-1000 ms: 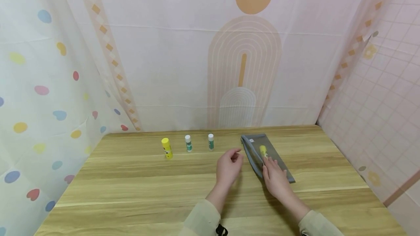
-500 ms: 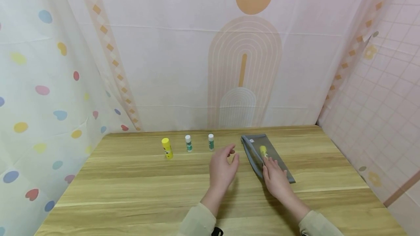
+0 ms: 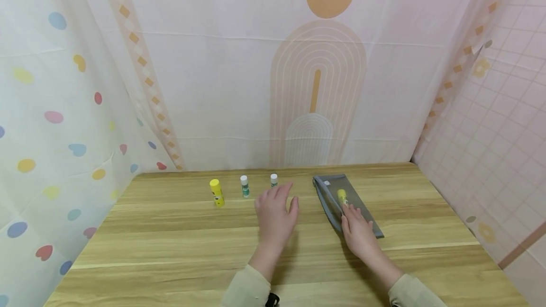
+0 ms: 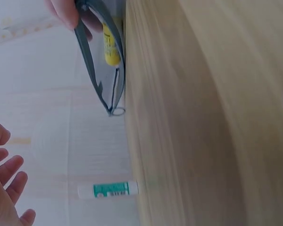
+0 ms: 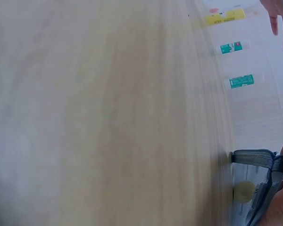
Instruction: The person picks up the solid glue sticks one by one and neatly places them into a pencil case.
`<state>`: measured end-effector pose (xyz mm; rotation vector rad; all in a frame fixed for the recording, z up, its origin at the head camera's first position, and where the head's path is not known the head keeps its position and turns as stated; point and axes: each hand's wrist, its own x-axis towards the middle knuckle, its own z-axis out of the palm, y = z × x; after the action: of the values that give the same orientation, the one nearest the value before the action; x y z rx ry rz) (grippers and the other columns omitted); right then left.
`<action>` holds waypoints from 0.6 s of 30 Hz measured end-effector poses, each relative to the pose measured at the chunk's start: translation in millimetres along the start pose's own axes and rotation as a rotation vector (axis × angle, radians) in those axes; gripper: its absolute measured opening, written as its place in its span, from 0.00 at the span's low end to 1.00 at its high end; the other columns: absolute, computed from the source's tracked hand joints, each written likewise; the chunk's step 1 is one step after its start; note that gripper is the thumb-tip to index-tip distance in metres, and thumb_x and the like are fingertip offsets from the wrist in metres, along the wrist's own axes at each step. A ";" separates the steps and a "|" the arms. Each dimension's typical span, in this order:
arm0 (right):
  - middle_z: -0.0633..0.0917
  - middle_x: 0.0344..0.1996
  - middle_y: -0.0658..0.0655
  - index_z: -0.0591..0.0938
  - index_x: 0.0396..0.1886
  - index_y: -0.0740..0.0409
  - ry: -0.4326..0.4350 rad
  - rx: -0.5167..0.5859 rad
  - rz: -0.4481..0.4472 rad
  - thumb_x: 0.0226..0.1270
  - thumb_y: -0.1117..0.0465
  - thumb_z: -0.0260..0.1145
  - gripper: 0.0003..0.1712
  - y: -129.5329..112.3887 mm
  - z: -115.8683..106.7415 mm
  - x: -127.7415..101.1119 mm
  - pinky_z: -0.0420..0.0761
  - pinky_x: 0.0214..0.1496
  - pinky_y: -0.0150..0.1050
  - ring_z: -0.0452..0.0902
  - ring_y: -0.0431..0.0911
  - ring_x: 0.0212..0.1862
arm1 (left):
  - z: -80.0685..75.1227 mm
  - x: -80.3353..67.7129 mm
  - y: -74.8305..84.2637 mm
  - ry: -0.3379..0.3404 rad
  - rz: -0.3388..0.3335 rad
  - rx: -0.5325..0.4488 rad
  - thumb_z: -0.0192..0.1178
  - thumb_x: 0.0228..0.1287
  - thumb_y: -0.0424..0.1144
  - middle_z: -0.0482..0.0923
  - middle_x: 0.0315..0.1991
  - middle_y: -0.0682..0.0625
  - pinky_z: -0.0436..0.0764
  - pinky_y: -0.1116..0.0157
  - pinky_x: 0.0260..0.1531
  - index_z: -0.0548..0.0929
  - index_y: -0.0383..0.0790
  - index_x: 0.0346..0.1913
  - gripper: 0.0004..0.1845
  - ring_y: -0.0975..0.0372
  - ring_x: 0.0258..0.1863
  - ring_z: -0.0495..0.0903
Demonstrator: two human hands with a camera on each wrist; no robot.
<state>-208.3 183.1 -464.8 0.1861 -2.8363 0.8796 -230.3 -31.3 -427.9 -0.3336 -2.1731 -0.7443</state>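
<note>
A grey mesh zip pouch [image 3: 337, 183] lies at the right of the table, its zipped mouth gaping toward the left. Inside it shows a yellow glue stick [image 3: 342, 196], also visible through the mouth in the left wrist view. My right hand [image 3: 359, 233] pinches the pouch's rim near its front end. My left hand [image 3: 275, 214] is held above the table with spread fingers and nothing in them. Just beyond its fingertips stands a white-capped green glue stick [image 3: 274, 180], its lower part hidden by the hand in the head view but fully seen in the left wrist view [image 4: 111, 189].
Farther left stand a second white-capped green glue stick [image 3: 245, 186] and a larger yellow glue stick [image 3: 216, 193], both upright in a row. The wooden table [image 3: 170, 250] ends at the back against a printed curtain [image 3: 213, 94], with more curtains at both sides.
My left hand has moved left, away from the pouch and toward the nearer green glue stick, its fingers spreading. The right hand and the pouch have stayed in place.
</note>
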 end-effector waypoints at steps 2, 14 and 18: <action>0.65 0.66 0.78 0.68 0.68 0.73 0.000 -0.001 -0.002 0.79 0.64 0.47 0.24 -0.2 -0.1 0.1 0.51 0.60 0.81 0.57 0.73 0.68 | -1.2 0.5 -5.6 0.018 0.012 0.013 0.71 0.57 0.37 0.85 0.43 0.46 0.73 0.46 0.50 0.85 0.42 0.51 0.18 0.50 0.45 0.79; 0.65 0.66 0.77 0.69 0.67 0.74 0.016 0.007 0.007 0.79 0.64 0.47 0.24 0.6 1.1 -0.9 0.51 0.61 0.80 0.57 0.72 0.68 | -10.2 9.7 -37.5 0.148 0.101 0.113 0.74 0.49 0.31 0.85 0.41 0.44 0.73 0.42 0.49 0.85 0.38 0.47 0.19 0.47 0.41 0.79; 0.65 0.66 0.77 0.69 0.67 0.74 0.016 0.007 0.002 0.79 0.64 0.47 0.24 -0.4 0.0 -0.9 0.51 0.61 0.80 0.57 0.72 0.68 | -13.2 15.1 -49.7 0.165 0.080 0.146 0.74 0.48 0.31 0.84 0.41 0.43 0.73 0.42 0.49 0.85 0.38 0.47 0.20 0.46 0.42 0.79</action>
<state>-207.3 182.8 -464.8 0.1761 -2.8199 0.8876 -255.0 -78.9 -429.6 -0.2723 -2.0327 -0.5450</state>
